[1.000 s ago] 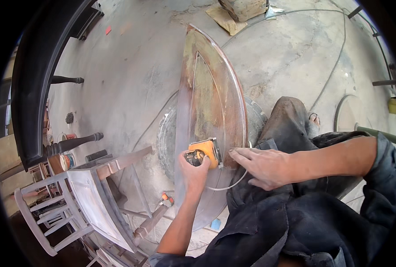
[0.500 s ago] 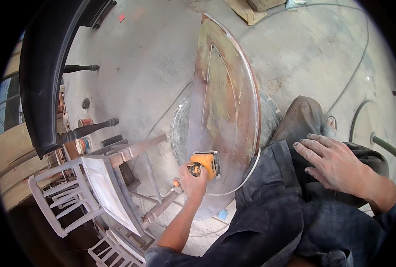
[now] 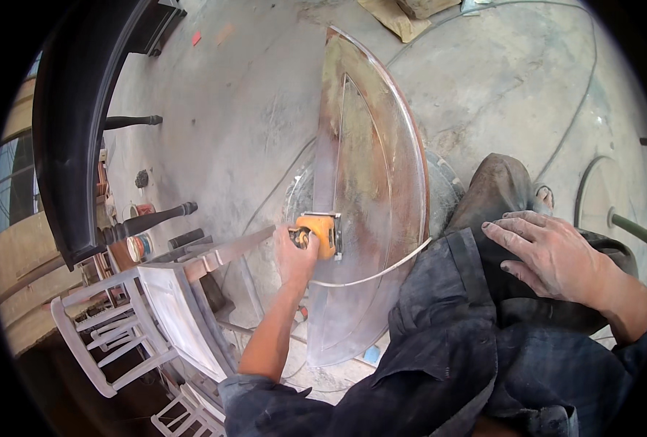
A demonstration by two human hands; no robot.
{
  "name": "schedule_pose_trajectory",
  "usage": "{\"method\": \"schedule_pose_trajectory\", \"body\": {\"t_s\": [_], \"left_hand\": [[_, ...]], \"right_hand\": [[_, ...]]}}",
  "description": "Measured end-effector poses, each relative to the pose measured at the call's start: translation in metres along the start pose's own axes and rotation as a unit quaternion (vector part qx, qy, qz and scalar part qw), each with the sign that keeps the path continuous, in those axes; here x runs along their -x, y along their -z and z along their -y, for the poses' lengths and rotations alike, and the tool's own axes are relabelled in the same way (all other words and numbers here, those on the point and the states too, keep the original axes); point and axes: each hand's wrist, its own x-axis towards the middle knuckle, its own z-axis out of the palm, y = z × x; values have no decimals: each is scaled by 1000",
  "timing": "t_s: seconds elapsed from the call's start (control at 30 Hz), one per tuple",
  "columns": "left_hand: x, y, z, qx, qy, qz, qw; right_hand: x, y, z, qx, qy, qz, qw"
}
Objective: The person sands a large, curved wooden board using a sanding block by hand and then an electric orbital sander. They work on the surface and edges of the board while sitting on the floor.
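My left hand (image 3: 296, 251) is wrapped round a yellow and black power sander (image 3: 319, 234). The sander lies on a half-round wooden panel (image 3: 371, 175), close to its straight left edge. Brown and worn toward the far end, the panel looks pale and dusty at the near end. A pale cord (image 3: 382, 272) runs from the sander across the panel toward my lap. Beneath the panel is a round support (image 3: 449, 191), mostly hidden. My right hand (image 3: 556, 255) rests on my thigh with its fingers stretched out, dusty and holding nothing.
Dark furniture with turned legs (image 3: 61, 146) stands at the left. Nearer on that side are grey wooden chairs (image 3: 112, 331) and a pale panel (image 3: 181, 320). A long cable (image 3: 591, 87) curves over the concrete floor. A round disc (image 3: 596, 193) is at the right.
My left hand has moved the sander away from me and slightly left, along the panel's straight edge. The pale cord has shifted with it. My right hand stays on my thigh.
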Motion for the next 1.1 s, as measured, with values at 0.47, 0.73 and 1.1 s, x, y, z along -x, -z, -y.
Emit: {"method": "schedule_pose_trajectory", "body": {"t_s": [0.47, 0.73, 1.1], "left_hand": [[-49, 7, 2, -38, 34, 27, 998], [-146, -12, -49, -43, -58, 12, 997], [-2, 5, 11, -48, -76, 43, 995]], "right_hand": [[-2, 7, -9, -31, -59, -18, 998], [-12, 10, -3, -19, -36, -13, 999], [-8, 9, -11, -84, -56, 11, 995]]}}
